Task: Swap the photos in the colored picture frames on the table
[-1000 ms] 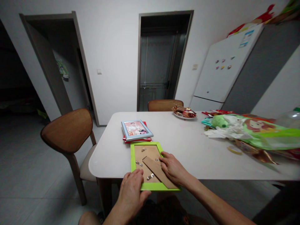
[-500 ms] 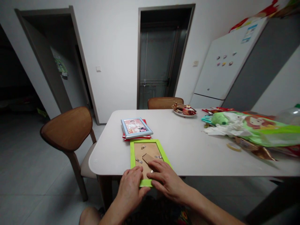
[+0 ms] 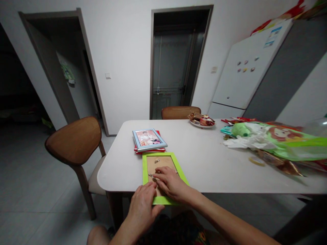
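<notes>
A lime green picture frame lies face down at the table's near edge, sticking out a little over it. Its brown backing board shows, with small metal clips around it. My left hand grips the frame's near left corner, fingers on top and thumb along the near side. Across the board reaches my right hand, its fingers stretched out and slightly bent. Its fingertips touch the metal clip on the left side. The board's stand and the lower clip are largely hidden under this hand.
Beyond the green frame, a light blue picture frame with a photo lies on a red one. A plate of wrapped items and a green plastic bag lie farther right. A wooden chair stands at left.
My right hand has moved up and left over the backing board, from the lower right to the left clip, covering the stand. My left hand stays at the corner.
</notes>
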Demonstrator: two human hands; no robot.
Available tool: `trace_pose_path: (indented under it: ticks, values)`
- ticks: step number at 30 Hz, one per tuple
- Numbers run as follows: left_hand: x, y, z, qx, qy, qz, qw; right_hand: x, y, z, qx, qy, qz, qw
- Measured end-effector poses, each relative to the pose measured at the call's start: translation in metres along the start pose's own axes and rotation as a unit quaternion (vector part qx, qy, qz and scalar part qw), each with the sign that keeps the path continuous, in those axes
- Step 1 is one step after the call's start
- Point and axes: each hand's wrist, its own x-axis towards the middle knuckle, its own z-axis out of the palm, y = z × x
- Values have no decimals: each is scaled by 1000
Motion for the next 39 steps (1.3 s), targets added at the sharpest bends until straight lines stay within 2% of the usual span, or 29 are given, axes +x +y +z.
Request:
trace_pose_path:
  ticks: [5, 18, 23, 26, 29, 31, 34, 39]
  values:
    - [-1, 0, -2, 1, -4, -1, 1000, 20, 1, 11, -5, -22, -4, 1000]
    - [-3, -3, 2, 6, 6, -11, 1000, 23, 6, 25, 49, 7, 50, 997]
    - [-3, -5, 5, 4, 13, -6, 1000, 24, 8, 25, 61, 7, 44, 997]
    - [-3, -4, 2, -7, 6, -6, 1000, 29, 18, 22, 87, 21, 45, 995]
    - [-2, -2, -1, -17, -1, -11, 1000, 42, 37, 21, 89, 69, 127, 986]
    - [-2, 0, -3, -20, -4, -15, 1000, 52, 50, 22, 74, 79, 184, 977]
    - [-3, 2, -6, -23, -12, -20, 999, 64, 62, 26, 62, 65, 213, 973]
    - [-2, 1, -6, -26, -15, -20, 999, 78, 68, 35, 33, 65, 273, 959]
